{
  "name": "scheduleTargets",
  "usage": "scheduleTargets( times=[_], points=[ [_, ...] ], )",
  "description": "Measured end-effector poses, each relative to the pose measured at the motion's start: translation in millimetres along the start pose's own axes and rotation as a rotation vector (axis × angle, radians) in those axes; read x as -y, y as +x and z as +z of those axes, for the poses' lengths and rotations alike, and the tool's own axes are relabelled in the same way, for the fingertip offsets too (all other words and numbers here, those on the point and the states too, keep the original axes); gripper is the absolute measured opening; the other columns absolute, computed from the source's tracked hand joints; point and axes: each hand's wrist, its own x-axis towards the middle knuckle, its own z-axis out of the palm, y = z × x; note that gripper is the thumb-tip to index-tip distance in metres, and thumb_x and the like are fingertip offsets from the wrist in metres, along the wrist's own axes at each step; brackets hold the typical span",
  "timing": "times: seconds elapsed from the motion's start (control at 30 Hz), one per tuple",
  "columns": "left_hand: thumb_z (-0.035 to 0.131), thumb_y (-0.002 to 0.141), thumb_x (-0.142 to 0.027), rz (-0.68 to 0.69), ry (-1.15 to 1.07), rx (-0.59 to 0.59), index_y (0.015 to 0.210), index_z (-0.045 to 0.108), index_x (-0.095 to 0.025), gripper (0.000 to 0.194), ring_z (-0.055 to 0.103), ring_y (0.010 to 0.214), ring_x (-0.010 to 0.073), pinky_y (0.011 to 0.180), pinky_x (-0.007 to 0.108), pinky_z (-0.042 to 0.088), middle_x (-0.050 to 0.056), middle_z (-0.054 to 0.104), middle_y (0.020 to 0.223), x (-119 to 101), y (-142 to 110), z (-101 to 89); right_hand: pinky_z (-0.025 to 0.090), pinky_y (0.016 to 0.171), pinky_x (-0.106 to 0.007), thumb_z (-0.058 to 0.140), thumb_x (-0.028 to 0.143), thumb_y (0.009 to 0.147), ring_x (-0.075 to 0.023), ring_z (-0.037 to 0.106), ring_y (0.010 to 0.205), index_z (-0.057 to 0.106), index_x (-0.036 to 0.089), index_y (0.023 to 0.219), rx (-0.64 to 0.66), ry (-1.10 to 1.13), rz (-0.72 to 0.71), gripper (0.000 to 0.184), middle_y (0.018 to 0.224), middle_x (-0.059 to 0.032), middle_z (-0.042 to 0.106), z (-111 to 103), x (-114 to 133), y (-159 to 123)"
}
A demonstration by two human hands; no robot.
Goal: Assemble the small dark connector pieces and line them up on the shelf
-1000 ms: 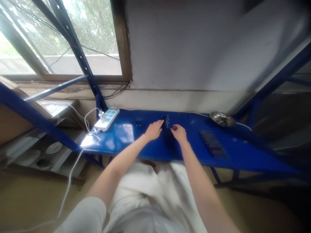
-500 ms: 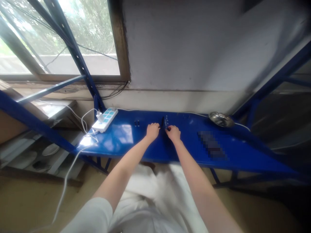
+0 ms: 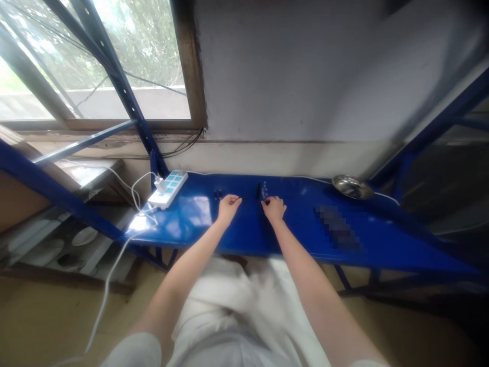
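My left hand (image 3: 229, 208) is closed in a pinch on a small dark stick-like piece (image 3: 243, 197), which points right from the fingertips. Just above the blue table, my right hand (image 3: 275, 208) has its fingers pressed together; something small and dark may be between them, too small to name. Beyond the right fingertips are several small clear pieces (image 3: 264, 188) in a row. Beside them, on the left, is a short black stick-shaped thing (image 3: 259, 190). Two small dark pieces (image 3: 217, 194) lie left of my left hand.
A white power strip (image 3: 168, 189) with a plug and cable lies at the left end of the blue table (image 3: 298, 239). Toward the right are a shiny metal dish (image 3: 351, 187) and a blurred-out dark rectangle (image 3: 338, 228). Blue frame posts stand at both ends, a wall behind.
My left hand has moved left, away from the black stick-shaped thing, and the small dark piece now shows in its fingers. My right hand has stayed nearly in place. The view has shifted slightly.
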Motion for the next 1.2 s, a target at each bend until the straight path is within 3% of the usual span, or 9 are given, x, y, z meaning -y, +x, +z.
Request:
scheduleTargets(
  times=[0.17,0.43,0.83,1.07,1.2],
  points=[
    [0.063,0.070,-0.033,0.121,0.061,0.024,0.080,0.062,-0.017,0.019,0.056,0.067,0.0118,0.066,0.025,0.046,0.003,0.062,0.074,-10.8,-6.5,-5.5,0.033,0.074,-0.039,0.048,0.028,0.080,-0.0245,0.050,0.088,0.060,0.018,0.074,0.014,0.025,-0.059,0.017,0.091,-0.0095,0.061,-4.5,7.0,-7.8],
    [0.060,0.071,-0.025,0.308,0.182,0.088,0.080,0.063,-0.017,0.013,0.056,0.067,0.0121,0.067,0.026,0.046,0.003,0.064,0.075,-46.0,-15.7,-12.8,0.032,0.074,-0.034,0.044,0.029,0.085,-0.0205,0.054,0.080,0.058,0.019,0.078,0.003,0.056,-0.335,0.019,0.083,-0.0062,0.064,-29.2,31.3,-33.7],
    [0.059,0.073,-0.024,0.396,0.319,0.107,0.083,0.064,-0.017,0.013,0.058,0.071,0.0130,0.069,0.025,0.045,0.004,0.066,0.081,-66.2,-20.6,-20.5,0.031,0.070,-0.032,0.043,0.026,0.086,-0.0204,0.054,0.079,0.058,0.019,0.076,0.010,-0.048,-0.442,0.020,0.082,-0.0069,0.064,-51.1,44.2,-41.3],
    [0.060,0.073,-0.023,0.567,0.474,0.250,0.084,0.066,-0.018,0.014,0.057,0.074,0.0147,0.073,0.027,0.045,0.005,0.065,0.083,-81.1,-11.1,-29.1,0.029,0.071,-0.033,0.043,0.020,0.085,-0.0206,0.053,0.079,0.059,0.017,0.073,0.025,-0.140,-0.509,0.019,0.082,-0.0084,0.065,-62.2,51.8,-40.9],
    [0.061,0.072,-0.024,0.584,0.564,0.308,0.082,0.067,-0.018,0.013,0.058,0.076,0.0163,0.077,0.029,0.044,0.005,0.064,0.083,-86.5,-5.6,-29.1,0.028,0.071,-0.032,0.044,0.019,0.084,-0.0204,0.053,0.079,0.059,0.017,0.075,0.032,-0.118,-0.508,0.018,0.081,-0.0079,0.065,-68.0,59.9,-40.5]
  ],
)
